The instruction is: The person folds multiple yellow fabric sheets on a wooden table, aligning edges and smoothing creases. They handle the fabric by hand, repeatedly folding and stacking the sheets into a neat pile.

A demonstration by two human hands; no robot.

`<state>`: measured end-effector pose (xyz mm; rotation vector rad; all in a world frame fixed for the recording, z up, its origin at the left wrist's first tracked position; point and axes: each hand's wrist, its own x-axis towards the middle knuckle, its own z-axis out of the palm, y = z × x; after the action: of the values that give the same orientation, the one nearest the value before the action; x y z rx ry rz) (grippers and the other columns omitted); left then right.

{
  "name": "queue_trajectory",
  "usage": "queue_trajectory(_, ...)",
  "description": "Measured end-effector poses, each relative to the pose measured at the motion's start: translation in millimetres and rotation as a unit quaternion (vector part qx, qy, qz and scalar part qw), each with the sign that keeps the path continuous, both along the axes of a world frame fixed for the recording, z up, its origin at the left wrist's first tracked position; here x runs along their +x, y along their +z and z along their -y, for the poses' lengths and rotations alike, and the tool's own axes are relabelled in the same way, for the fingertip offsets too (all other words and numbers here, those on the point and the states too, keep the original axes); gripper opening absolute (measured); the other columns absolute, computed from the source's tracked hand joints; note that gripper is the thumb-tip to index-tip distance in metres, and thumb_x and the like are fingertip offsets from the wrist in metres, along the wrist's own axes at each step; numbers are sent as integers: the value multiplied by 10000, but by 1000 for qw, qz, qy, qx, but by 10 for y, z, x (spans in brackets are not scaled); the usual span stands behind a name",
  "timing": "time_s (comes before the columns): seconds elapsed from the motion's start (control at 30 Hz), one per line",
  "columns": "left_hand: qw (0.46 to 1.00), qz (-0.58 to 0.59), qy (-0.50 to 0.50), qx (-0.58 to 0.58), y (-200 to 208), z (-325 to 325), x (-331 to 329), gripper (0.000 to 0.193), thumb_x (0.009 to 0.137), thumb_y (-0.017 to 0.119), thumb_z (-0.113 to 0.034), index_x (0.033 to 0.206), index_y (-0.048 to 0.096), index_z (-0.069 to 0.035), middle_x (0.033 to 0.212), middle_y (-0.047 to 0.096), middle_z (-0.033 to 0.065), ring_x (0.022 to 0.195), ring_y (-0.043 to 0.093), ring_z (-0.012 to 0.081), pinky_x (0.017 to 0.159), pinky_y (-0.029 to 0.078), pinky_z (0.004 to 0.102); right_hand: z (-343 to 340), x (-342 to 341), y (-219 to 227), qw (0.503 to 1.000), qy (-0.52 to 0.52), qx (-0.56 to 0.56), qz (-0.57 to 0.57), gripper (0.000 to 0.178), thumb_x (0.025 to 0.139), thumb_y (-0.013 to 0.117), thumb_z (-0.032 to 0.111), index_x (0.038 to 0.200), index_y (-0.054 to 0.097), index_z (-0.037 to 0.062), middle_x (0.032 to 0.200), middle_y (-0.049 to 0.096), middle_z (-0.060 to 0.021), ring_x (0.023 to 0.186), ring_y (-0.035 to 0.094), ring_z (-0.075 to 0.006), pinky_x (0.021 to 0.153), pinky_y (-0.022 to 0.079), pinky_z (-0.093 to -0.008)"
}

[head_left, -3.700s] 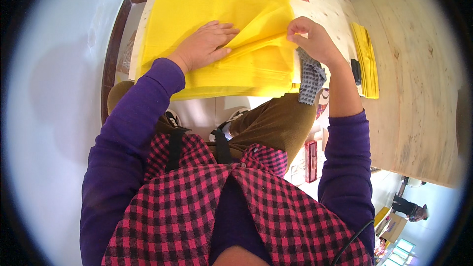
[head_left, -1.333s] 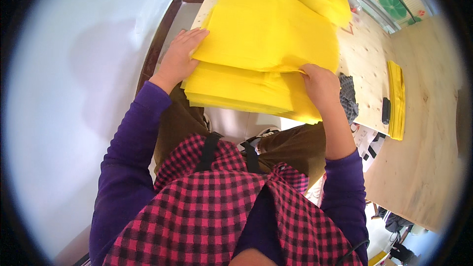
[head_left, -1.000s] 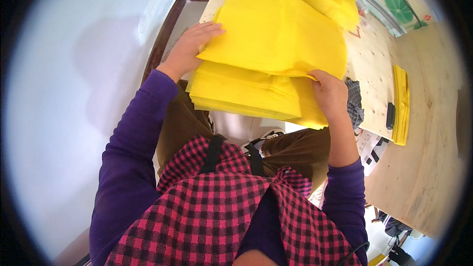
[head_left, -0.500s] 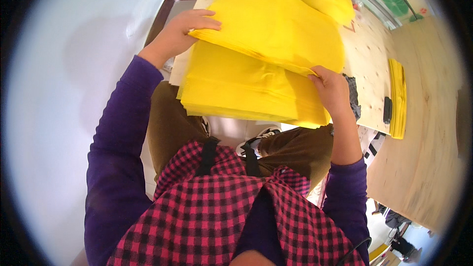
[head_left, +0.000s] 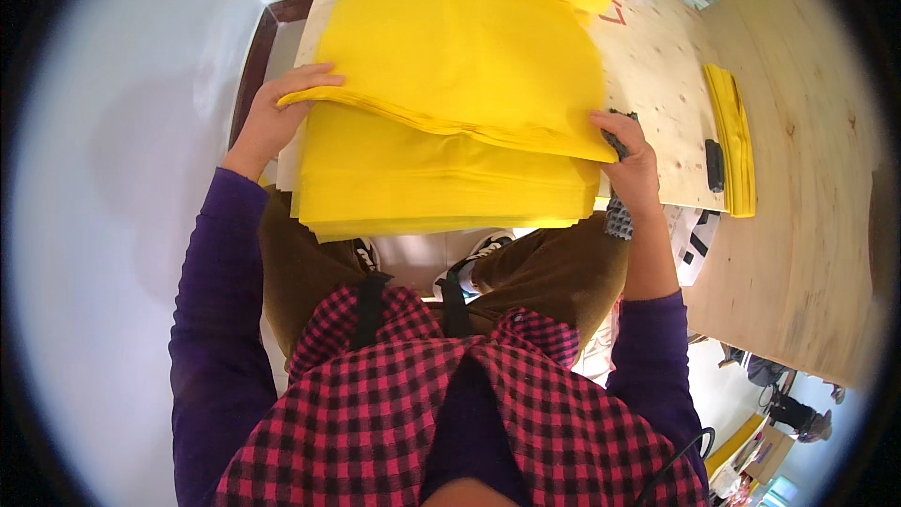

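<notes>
my left hand (head_left: 274, 117) pinches the left edge of the top bundle of yellow sheets (head_left: 460, 56), my right hand (head_left: 631, 164) grips its right corner. bundle lifted slightly off the yellow stack (head_left: 441, 188) on the plywood table (head_left: 798, 225), near edge.

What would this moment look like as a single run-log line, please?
left hand: grips top yellow sheets' left edge | right hand: grips their right corner | sheets lifted off yellow stack | plywood table

Purple long sleeves (head_left: 211, 319) cover both arms; a red-and-black checked apron (head_left: 404, 413) with dark straps (head_left: 368, 296) at 12 o'clock lies over brown trousers (head_left: 554, 272).
</notes>
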<state>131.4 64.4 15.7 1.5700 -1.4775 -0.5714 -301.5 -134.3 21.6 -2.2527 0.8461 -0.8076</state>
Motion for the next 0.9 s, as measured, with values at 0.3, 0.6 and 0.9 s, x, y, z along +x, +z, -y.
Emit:
queue_trajectory(0.3, 999, -37, 21, 18, 22, -16, -44, 370, 830, 497, 120, 1094, 686, -57, 1229, 627, 107, 1215, 528, 218, 1036, 385, 294, 197, 141, 9, 992, 36, -115, -22, 356, 685, 737, -49, 1004, 709, 107, 1058, 686, -51, 1023, 569, -234, 874, 476, -309)
queue_trajectory(0.6, 983, -36, 177, -11, 432, 219, 44, 240, 913, 616, -153, 1086, 655, 7, 938, 657, 17, 758, 550, 116, 730, 457, 250, 426, 454, 657, 978, -84, 181, 64, 124, 861, 667, 52, 979, 687, 22, 764, 655, -27, 540, 547, -86, 506, 443, -213)
queue_trajectory(0.9, 968, -219, 97, -75, 1064, 803, 309, 350, 935, 594, -200, 1172, 560, 55, 1057, 646, 133, 906, 676, 215, 826, 545, 289, 980, 884, 1220, 955, -31, 205, 212, 225, 923, 603, 100, 1111, 621, -23, 973, 688, -109, 832, 700, -181, 727, 574, -251)
